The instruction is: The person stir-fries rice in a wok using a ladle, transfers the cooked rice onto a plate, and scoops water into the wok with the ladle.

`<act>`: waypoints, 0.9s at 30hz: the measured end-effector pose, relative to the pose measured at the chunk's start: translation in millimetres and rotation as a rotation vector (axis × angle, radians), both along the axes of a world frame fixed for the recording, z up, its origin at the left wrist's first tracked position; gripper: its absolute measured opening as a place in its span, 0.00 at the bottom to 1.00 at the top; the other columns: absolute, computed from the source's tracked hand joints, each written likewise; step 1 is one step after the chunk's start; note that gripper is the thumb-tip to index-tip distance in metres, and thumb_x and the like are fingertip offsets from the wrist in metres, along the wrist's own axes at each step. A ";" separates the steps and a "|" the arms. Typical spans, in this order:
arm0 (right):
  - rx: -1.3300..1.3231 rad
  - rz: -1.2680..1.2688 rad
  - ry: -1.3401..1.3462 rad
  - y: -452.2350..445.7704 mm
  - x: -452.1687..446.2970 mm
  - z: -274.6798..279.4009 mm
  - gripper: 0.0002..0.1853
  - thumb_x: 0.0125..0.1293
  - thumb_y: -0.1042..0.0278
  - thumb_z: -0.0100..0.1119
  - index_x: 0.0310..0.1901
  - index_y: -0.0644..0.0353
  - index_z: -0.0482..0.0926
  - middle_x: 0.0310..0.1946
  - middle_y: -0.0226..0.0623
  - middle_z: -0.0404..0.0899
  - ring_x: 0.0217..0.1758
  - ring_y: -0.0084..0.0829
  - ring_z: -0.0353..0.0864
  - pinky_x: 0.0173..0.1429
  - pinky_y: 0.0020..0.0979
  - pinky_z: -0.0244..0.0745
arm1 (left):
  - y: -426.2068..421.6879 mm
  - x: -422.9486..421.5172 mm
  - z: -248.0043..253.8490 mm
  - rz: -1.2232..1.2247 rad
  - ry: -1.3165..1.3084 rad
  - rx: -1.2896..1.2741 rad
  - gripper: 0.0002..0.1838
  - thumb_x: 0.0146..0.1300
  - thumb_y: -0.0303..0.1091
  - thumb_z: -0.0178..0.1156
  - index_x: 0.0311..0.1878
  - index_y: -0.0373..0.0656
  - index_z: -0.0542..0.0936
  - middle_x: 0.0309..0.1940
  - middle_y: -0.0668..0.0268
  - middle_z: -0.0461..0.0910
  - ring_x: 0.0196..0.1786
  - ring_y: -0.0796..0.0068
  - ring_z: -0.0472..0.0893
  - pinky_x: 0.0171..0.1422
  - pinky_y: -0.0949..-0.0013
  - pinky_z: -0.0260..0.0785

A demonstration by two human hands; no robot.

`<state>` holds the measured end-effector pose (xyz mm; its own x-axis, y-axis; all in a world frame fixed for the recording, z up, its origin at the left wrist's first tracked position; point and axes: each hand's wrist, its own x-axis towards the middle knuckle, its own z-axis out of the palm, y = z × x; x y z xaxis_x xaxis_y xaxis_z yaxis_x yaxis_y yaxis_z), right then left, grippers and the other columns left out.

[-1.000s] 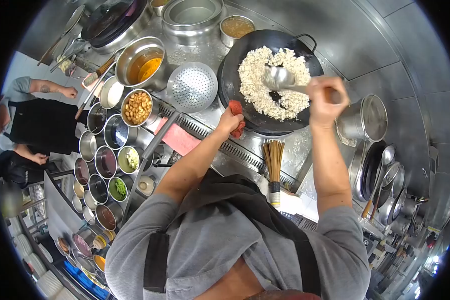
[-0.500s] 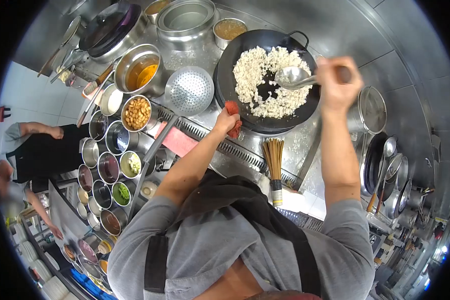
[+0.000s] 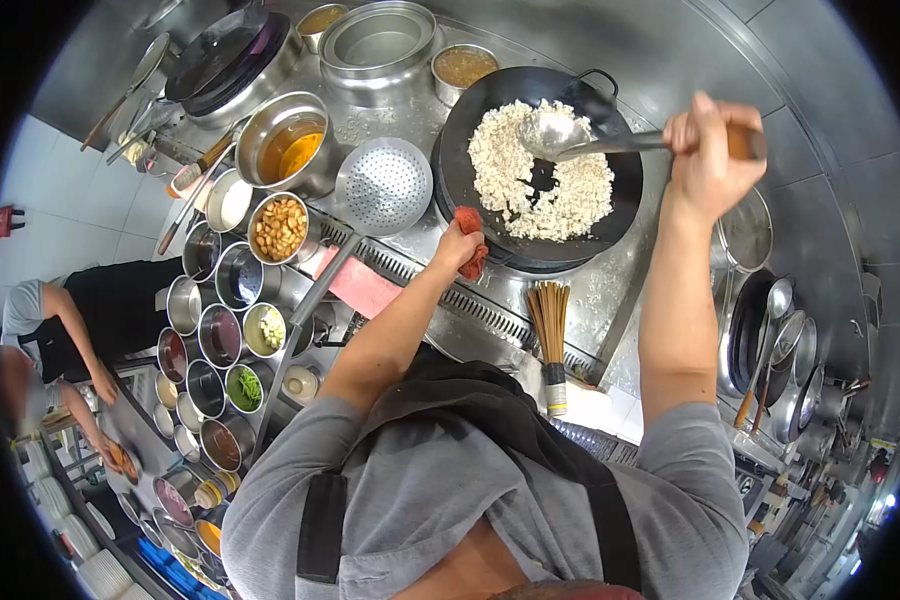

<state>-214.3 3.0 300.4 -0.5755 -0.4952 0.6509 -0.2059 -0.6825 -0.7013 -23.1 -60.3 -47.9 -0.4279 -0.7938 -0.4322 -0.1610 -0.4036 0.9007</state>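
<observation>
A black wok (image 3: pixel 625 200) holds white rice (image 3: pixel 575 205) spread in a ring, with bare metal showing in its middle. My right hand (image 3: pixel 715 150) is closed round the handle of a metal ladle (image 3: pixel 553 135), whose bowl rests at the upper part of the rice. At the wok's lower left edge, my left hand (image 3: pixel 460 247) grips a red cloth (image 3: pixel 471 222). Left of the wok lies a round perforated strainer (image 3: pixel 383 185). A bundled bamboo brush (image 3: pixel 550 330) stands below the wok.
Pots of orange liquid (image 3: pixel 295 150) and brown chunks (image 3: pixel 279 228) stand left, beside several ingredient containers. A pink cloth (image 3: pixel 360 284) lies on the stove edge. At far left a co-worker (image 3: pixel 95 320) reaches over a counter. Pans and ladles (image 3: pixel 778 300) hang at right.
The ladle has moved up and left within the wok, and my right hand has shifted right and up. My left hand stays at the rim. The co-worker has leaned toward the counter.
</observation>
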 end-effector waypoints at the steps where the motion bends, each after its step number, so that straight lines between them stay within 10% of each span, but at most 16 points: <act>1: 0.002 0.002 0.000 -0.9 0.9 -19.0 0.09 0.56 0.81 0.63 0.26 0.62 0.70 0.16 0.34 0.71 0.16 0.26 0.70 0.25 0.29 0.71 | -1.1 0.0 -4.0 -0.023 -0.002 -0.005 0.18 0.54 0.30 0.57 0.48 0.36 0.71 0.32 0.59 0.80 0.29 0.69 0.82 0.32 0.65 0.74; 5: 0.242 -0.245 0.489 2.6 16.8 -91.0 0.08 0.53 0.79 0.66 0.22 0.61 0.75 0.19 0.29 0.76 0.24 0.23 0.75 0.36 0.24 0.72 | 4.4 -1.2 26.6 0.043 -0.001 0.071 0.12 0.54 0.27 0.55 0.42 0.40 0.72 0.25 0.64 0.77 0.24 0.73 0.77 0.29 0.67 0.70; 14: -0.077 -0.146 0.083 21.8 12.8 -35.9 0.08 0.58 0.82 0.64 0.27 0.64 0.73 0.20 0.35 0.76 0.22 0.21 0.74 0.25 0.24 0.67 | -0.3 -4.3 -1.4 0.020 0.032 0.028 0.11 0.54 0.26 0.54 0.42 0.41 0.71 0.24 0.65 0.76 0.23 0.73 0.76 0.28 0.67 0.69; 21: 0.194 -0.267 0.013 41.6 31.1 -126.5 0.09 0.63 0.80 0.60 0.27 0.65 0.71 0.22 0.34 0.75 0.28 0.23 0.76 0.35 0.25 0.71 | 1.6 4.3 -4.9 -0.061 0.006 -0.061 0.11 0.53 0.29 0.56 0.41 0.40 0.73 0.29 0.63 0.78 0.29 0.70 0.79 0.33 0.66 0.71; 24: 0.417 -0.290 0.173 113.2 47.1 -147.9 0.05 0.61 0.78 0.62 0.37 0.64 0.75 0.44 0.39 0.78 0.46 0.27 0.78 0.49 0.27 0.73 | -3.3 0.6 6.3 -0.085 0.019 -0.003 0.15 0.52 0.33 0.59 0.43 0.38 0.75 0.34 0.59 0.82 0.35 0.64 0.83 0.40 0.65 0.73; 27: 0.692 -0.009 -0.061 193.8 86.1 -189.2 0.31 0.58 0.76 0.63 0.65 0.65 0.67 0.59 0.44 0.74 0.63 0.38 0.73 0.65 0.35 0.68 | -9.1 -9.5 -36.5 -0.042 0.046 -0.043 0.10 0.55 0.26 0.53 0.42 0.41 0.71 0.23 0.66 0.75 0.23 0.73 0.76 0.27 0.65 0.70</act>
